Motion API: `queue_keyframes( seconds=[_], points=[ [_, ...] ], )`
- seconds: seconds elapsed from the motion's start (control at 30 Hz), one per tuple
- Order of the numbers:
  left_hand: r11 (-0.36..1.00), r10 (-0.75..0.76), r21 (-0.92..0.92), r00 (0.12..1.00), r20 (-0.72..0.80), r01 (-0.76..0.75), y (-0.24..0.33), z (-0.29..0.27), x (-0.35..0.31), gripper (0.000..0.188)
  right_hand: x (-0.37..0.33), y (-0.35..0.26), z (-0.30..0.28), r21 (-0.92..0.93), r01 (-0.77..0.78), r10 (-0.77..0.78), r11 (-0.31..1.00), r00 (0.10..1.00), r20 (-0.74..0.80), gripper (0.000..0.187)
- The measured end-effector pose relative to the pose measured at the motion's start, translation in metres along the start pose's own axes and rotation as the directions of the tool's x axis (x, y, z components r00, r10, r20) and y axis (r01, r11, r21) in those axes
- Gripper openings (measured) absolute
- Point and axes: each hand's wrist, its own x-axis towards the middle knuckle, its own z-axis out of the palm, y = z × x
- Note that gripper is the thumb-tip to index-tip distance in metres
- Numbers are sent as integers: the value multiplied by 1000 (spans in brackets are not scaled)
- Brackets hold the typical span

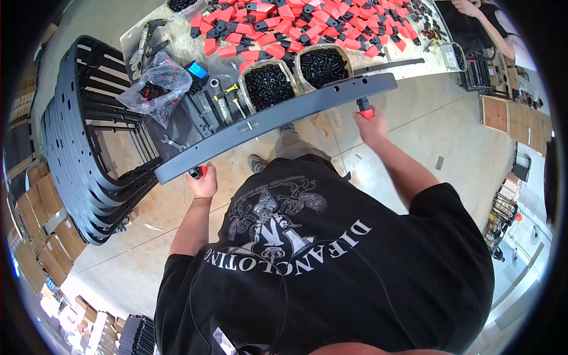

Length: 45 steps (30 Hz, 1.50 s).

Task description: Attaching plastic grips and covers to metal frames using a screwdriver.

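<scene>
A long dark grey metal beam [284, 121] with a few holes spans the space in front of me, slanting up to the right along the near side of the workbench. Whether it is one edge of a larger frame, I cannot tell. Under its left end, my left hand [204, 182] is closed round a red-and-black plastic piece [197, 172]. My right hand [371, 127] is closed on a similar red-and-black plastic piece [365, 108] below the right end. Both pieces meet the beam; the fingers partly cover them.
The workbench [408, 70] carries a heap of red-and-black pieces [307, 26], tubs of small black parts [269, 87] [322, 66], hand tools and a clear plastic bag [157, 89]. Stacked dark metal frames [71, 142] stand at left. Another person's arm [494, 29] shows at far right; cardboard boxes [44, 201] line the left.
</scene>
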Motion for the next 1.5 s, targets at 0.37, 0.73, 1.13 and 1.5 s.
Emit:
queue_keyframes(
  seconds=[0.37, 0.73, 1.13, 1.5],
  points=[
    [988, 147, 43, 986, 80, -150, 8, -5, 7, 38, 45, 27, 68, 293, 239, -235, 926, 971, -49, 42],
    [977, 183, -135, 976, 115, -167, -16, -5, 9, 54, 55, 34, 70, 343, 241, -258, 908, 966, 4, 29],
    [986, -44, -164, 999, -13, 41, -26, 8, 0, 84, -81, -135, -57, 82, 778, -604, 623, 545, -582, 42],
    [982, 179, -44, 976, -124, -186, -13, 3, 1, 69, -112, -357, 1, -268, 949, -535, 168, 316, 783, 48]
  ],
)
